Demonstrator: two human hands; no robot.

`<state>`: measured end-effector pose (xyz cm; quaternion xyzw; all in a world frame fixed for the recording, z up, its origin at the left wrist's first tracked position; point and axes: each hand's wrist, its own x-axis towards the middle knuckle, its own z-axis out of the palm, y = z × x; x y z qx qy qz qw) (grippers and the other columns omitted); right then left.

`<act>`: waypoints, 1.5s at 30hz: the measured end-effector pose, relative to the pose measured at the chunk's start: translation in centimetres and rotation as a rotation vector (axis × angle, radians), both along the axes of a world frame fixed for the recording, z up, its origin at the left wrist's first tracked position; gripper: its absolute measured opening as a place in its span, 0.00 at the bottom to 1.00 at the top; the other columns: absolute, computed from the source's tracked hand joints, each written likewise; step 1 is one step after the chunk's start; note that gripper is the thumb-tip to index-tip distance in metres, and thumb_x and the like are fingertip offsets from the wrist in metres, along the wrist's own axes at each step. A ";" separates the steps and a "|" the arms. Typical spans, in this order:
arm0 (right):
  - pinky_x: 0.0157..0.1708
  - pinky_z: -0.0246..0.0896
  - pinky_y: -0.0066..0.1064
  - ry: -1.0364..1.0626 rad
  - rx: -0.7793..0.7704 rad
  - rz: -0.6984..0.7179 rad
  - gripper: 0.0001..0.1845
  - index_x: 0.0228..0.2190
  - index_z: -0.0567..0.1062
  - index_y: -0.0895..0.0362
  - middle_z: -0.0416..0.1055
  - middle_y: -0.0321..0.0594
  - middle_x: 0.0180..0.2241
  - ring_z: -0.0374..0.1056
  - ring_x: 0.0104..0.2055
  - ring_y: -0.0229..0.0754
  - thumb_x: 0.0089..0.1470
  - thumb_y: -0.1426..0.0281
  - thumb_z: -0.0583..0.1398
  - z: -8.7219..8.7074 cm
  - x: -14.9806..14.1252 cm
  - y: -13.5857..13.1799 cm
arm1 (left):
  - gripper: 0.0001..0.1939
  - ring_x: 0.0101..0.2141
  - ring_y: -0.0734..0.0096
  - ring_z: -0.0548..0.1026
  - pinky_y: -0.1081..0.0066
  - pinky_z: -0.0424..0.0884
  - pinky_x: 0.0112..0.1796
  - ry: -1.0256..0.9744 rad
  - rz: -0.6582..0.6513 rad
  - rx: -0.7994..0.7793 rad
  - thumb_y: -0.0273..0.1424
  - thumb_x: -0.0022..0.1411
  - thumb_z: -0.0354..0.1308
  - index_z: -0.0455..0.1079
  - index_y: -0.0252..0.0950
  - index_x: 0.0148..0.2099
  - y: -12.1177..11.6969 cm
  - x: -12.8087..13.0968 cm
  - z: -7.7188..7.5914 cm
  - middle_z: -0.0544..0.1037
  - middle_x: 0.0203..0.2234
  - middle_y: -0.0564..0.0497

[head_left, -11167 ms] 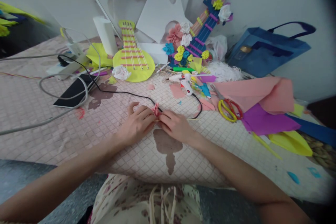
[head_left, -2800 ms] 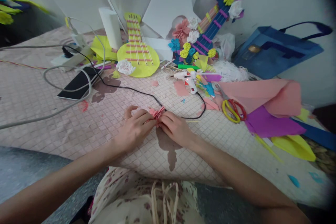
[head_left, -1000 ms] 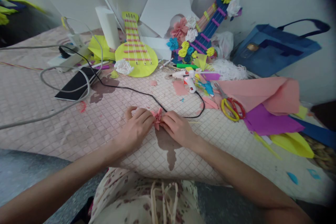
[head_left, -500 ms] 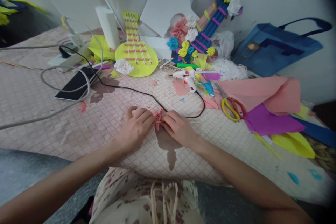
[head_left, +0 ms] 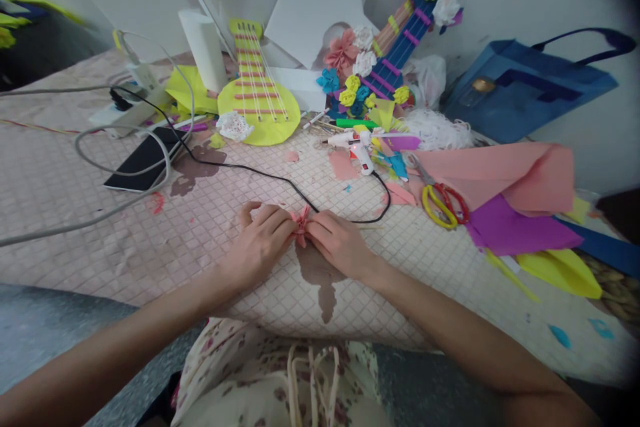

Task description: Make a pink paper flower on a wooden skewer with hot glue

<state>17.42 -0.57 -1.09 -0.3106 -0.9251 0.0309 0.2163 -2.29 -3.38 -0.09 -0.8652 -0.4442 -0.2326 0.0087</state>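
Between my hands, over the near part of the table, is a small pink paper flower (head_left: 301, 227) with pointed petals. My left hand (head_left: 266, 235) pinches its left side, fingertips closed on the petals. From the other side my right hand (head_left: 339, 245) grips it, thumb and fingers pressed together. The fingers hide parts of the flower. A thin wooden stick (head_left: 371, 227) lies just right of my right hand. Beyond the hands rests a white glue gun (head_left: 356, 147) with a black cord.
Red-and-yellow scissors (head_left: 445, 205) lie to the right beside pink crepe paper (head_left: 505, 177) and purple paper (head_left: 520, 230). At the back stand a yellow paper guitar (head_left: 260, 110), a flower-decorated blue guitar (head_left: 395, 67) and a blue bag (head_left: 530, 90). A black tablet-like object (head_left: 143, 160) lies left among cables.
Both hands stay on the pink flower in nearly the same place. The right fingers have shifted slightly left, closer in on the petals. The view has moved a little.
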 end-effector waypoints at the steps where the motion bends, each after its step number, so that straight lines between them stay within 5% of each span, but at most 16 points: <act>1: 0.39 0.63 0.33 -0.002 -0.001 0.001 0.12 0.32 0.72 0.58 0.70 0.42 0.35 0.64 0.39 0.41 0.62 0.71 0.50 0.0 0.0 0.0 | 0.05 0.39 0.63 0.69 0.53 0.53 0.48 0.009 -0.005 0.000 0.27 0.65 0.51 0.69 0.37 0.39 0.0 0.0 0.0 0.75 0.34 0.50; 19: 0.40 0.61 0.37 0.145 0.025 -0.047 0.09 0.31 0.71 0.57 0.68 0.42 0.33 0.61 0.39 0.43 0.60 0.69 0.54 0.1 0.2 -0.2 | 0.06 0.39 0.63 0.68 0.53 0.53 0.48 0.038 0.001 0.014 0.26 0.66 0.49 0.67 0.35 0.38 0.0 0.2 0.1 0.74 0.34 0.49; 30: 0.36 0.59 0.36 0.045 0.112 -0.077 0.11 0.24 0.71 0.56 0.66 0.41 0.28 0.60 0.36 0.43 0.56 0.69 0.55 -0.4 -0.5 -0.8 | 0.09 0.38 0.65 0.69 0.54 0.53 0.48 -0.002 0.020 -0.007 0.27 0.67 0.47 0.68 0.36 0.36 0.0 0.4 0.3 0.74 0.32 0.51; 39: 0.38 0.61 0.36 0.048 0.060 0.031 0.11 0.28 0.72 0.57 0.66 0.41 0.29 0.61 0.37 0.43 0.59 0.70 0.53 -0.3 -0.5 -0.8 | 0.08 0.38 0.64 0.69 0.53 0.53 0.48 -0.012 0.039 -0.009 0.26 0.66 0.48 0.68 0.36 0.37 -0.2 0.4 0.2 0.75 0.33 0.50; 45: 0.41 0.61 0.38 0.138 0.014 -0.046 0.07 0.32 0.72 0.57 0.67 0.43 0.34 0.61 0.39 0.44 0.59 0.70 0.54 0.4 0.3 -0.2 | 0.06 0.39 0.64 0.69 0.53 0.53 0.49 -0.023 0.026 -0.017 0.27 0.65 0.50 0.68 0.36 0.37 0.0 0.1 0.0 0.74 0.33 0.50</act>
